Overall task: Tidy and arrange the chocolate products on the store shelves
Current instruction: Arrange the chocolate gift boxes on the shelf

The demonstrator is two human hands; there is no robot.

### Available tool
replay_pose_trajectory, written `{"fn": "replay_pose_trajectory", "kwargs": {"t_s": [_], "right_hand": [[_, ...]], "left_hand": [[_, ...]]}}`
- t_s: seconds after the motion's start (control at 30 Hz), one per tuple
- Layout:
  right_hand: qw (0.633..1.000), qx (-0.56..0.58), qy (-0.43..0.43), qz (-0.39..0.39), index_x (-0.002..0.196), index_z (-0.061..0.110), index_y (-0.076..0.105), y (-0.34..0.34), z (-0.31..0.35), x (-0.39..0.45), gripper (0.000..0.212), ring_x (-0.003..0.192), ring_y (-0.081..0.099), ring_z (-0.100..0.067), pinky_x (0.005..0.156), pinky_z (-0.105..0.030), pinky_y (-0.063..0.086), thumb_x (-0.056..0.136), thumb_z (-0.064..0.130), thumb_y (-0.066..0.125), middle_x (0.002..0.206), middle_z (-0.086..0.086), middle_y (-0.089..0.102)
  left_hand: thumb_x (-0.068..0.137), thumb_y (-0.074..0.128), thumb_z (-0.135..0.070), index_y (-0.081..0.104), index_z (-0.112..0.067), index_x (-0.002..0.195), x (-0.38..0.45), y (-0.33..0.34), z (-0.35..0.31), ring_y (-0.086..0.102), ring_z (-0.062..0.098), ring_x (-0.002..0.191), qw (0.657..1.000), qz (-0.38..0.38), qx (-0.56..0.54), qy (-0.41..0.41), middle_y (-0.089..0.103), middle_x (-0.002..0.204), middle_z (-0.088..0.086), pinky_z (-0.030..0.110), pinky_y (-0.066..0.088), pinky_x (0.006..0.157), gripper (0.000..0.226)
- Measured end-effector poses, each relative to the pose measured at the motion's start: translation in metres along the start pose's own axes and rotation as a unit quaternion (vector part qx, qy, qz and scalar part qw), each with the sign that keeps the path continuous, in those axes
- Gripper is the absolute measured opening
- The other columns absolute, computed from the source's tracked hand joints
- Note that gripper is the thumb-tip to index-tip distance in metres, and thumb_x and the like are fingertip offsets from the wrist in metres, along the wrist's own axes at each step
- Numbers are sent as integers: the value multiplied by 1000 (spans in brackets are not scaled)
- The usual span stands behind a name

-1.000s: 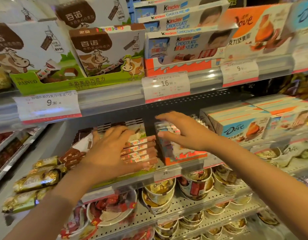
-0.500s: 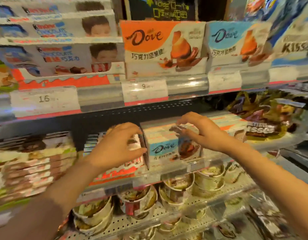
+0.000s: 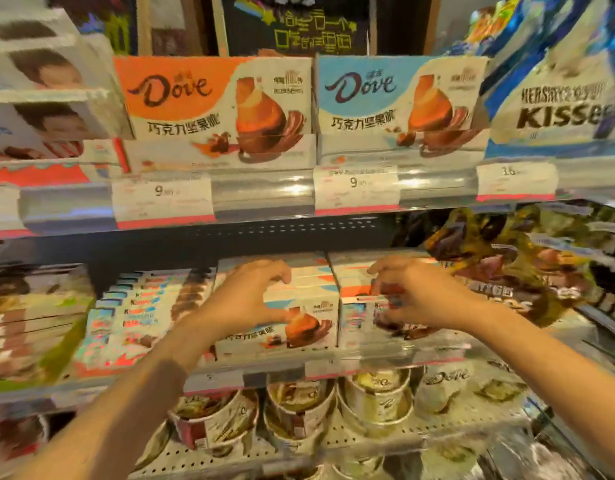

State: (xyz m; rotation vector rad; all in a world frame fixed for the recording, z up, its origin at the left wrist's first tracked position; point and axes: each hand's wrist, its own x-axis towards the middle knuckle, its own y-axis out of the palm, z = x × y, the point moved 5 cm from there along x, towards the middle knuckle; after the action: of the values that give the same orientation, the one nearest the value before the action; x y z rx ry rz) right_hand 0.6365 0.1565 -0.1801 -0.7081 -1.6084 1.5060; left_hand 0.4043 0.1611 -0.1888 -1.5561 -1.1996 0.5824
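Two stacks of Dove chocolate boxes stand side by side on the middle shelf. My left hand (image 3: 245,299) grips the left stack (image 3: 299,327), fingers over its top and thumb on its front face. Over the front upper corner of the right stack (image 3: 354,320), my right hand (image 3: 413,292) is curled and touching it; the blur hides how firmly it holds. Kinder bars (image 3: 133,313) lie in a tray left of my left hand.
On the upper shelf stand an orange Dove display box (image 3: 212,109), a blue one (image 3: 399,105) and Hershey's Kisses bags (image 3: 558,109). More Kisses bags (image 3: 507,265) lie right of my right hand. Dove cups (image 3: 299,407) fill the lower shelf. Price tags (image 3: 164,199) line the rail.
The view has swung right along the shelf. Both hands moved from the Kinder bars to the Dove boxes, the left onto the left stack, the right onto the right stack.
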Motion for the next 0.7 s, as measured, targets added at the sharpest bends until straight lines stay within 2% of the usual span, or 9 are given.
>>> {"fn": "replay_pose_trajectory", "kwargs": {"t_s": [0.07,0.13,0.23,0.33,0.4,0.43,0.53,0.63,0.7], "right_hand": [[1000,-19,-9,-12,99,24,65,6,0,0,31,121,46,-14,89,-21,35,76,44,71,140,7,43],[999,-41,-11,-6,100,22,65,13,-1,1,29,125,41,-16,96,-23,35,80,43,68,144,6,37],[1000,-18,-4,-2,100,20,62,10,-4,2,25,117,48,-17,91,-26,41,83,38,66,140,7,42],[999,35,13,-12,110,21,58,-8,-7,2,28,99,59,-18,80,-33,49,85,34,63,116,4,62],[999,32,15,-19,110,22,55,-25,-4,1,26,89,61,-19,72,-34,49,87,34,61,97,4,65],[999,23,12,-23,109,23,54,-33,-1,2,25,87,62,-20,71,-35,50,88,34,59,94,4,66],[999,-12,10,-32,117,28,52,-54,11,4,29,92,62,-20,76,-38,52,89,37,57,103,2,68],[999,-25,27,-40,129,30,50,-68,19,9,41,102,61,-20,83,-37,51,89,38,57,117,3,65],[998,-33,29,-41,130,32,49,-73,25,11,43,104,60,-20,84,-37,51,89,39,57,121,4,63]], "left_hand": [[75,75,-39,51,-32,112,0,1,1,38,4,111,1000,-1,3,-11,40,117,-21,23,31,97,45],[73,75,-40,51,-33,111,0,2,2,39,4,115,1000,-4,-5,-14,44,123,-19,25,33,101,45],[72,75,-42,50,-37,108,0,2,4,42,7,118,1000,-4,-16,-15,46,127,-16,29,38,103,44],[71,75,-44,48,-40,107,1,3,8,43,7,119,1000,-4,-14,-12,47,129,-15,33,39,103,44],[71,75,-46,49,-42,107,1,3,10,44,8,119,1000,-6,-20,-12,48,127,-17,34,40,103,45],[70,75,-46,49,-42,106,1,3,10,44,7,118,1000,-6,-29,-11,48,124,-18,34,41,102,45],[70,77,-42,53,-39,104,1,0,11,48,4,112,998,1,-62,-1,50,116,-20,26,42,100,42],[71,79,-32,59,-31,105,-1,-9,15,51,-2,108,994,24,-110,5,55,115,-16,6,36,92,40],[70,80,-29,61,-26,107,-6,-15,22,52,-7,105,991,27,-133,4,57,114,-15,-1,35,87,41]]}}
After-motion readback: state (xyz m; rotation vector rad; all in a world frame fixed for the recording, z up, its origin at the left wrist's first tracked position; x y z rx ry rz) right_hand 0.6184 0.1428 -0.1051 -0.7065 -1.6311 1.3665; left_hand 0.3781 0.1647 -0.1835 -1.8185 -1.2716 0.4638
